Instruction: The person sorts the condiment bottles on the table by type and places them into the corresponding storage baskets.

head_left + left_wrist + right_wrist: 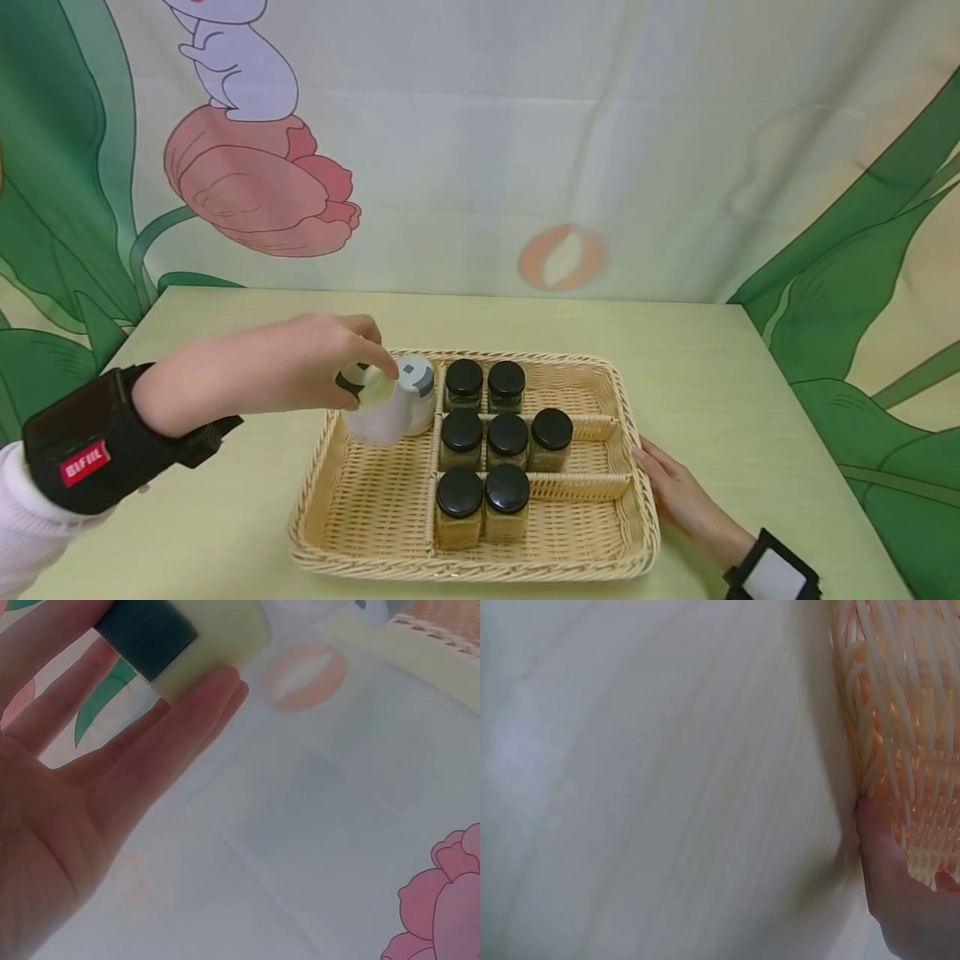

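My left hand [330,358] pinches a white jar with a pale yellow lid [377,388] over the left compartment of a wicker basket [375,500]. In the left wrist view, thumb and fingers grip that lid [229,641], which carries a dark green patch. Right beside the held jar stands a second white jar [416,379] with a grey-patterned lid, partly hidden by it. My right hand [682,492] touches the basket's right side with extended fingers. The right wrist view shows one finger [877,840] against the woven wall [885,727].
Several black-lidded glass jars [507,437] stand in three rows in the basket's right-hand compartments, close to the long divider [433,467]. The basket sits on a pale table [705,367]. A printed curtain [465,167] hangs behind the table.
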{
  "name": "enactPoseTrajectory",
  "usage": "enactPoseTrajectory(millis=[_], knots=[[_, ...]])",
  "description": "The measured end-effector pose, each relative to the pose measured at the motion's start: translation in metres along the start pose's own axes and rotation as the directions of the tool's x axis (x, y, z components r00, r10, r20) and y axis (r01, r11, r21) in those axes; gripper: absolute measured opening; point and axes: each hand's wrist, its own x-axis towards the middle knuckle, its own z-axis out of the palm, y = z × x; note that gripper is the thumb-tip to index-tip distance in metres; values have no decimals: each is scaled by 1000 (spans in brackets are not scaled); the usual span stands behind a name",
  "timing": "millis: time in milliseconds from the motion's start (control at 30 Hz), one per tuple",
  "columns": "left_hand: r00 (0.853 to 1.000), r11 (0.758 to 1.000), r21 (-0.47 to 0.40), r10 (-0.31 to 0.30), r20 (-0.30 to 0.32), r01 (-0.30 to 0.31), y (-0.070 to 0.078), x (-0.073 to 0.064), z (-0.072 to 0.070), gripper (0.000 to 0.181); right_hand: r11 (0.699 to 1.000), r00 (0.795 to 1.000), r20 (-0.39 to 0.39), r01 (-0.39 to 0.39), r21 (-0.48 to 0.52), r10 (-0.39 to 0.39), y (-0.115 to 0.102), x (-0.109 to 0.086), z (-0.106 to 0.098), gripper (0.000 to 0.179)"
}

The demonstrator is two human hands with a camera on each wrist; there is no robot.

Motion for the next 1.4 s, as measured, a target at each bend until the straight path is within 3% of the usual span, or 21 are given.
enactPoseTrajectory(millis=[300,833,1133,1400], knots=[[1000,1000,-10,5,-4,-5,-3,-5,14,36,1000,1000,-1,2,2,-2,1,0,-1,77],[998,998,-53,-37,58,40,-15,-2,51,33,1000,1000,-4,-1,7,1,2,0,-1,76],[1000,999,-53,5,30,-3,-20,1,65,35,999,1000,8,14,28,-15,2,-1,-1,71],[995,992,-105,-60,75,68,-19,4,73,32,999,1000,15,9,47,-9,2,0,-1,70]])
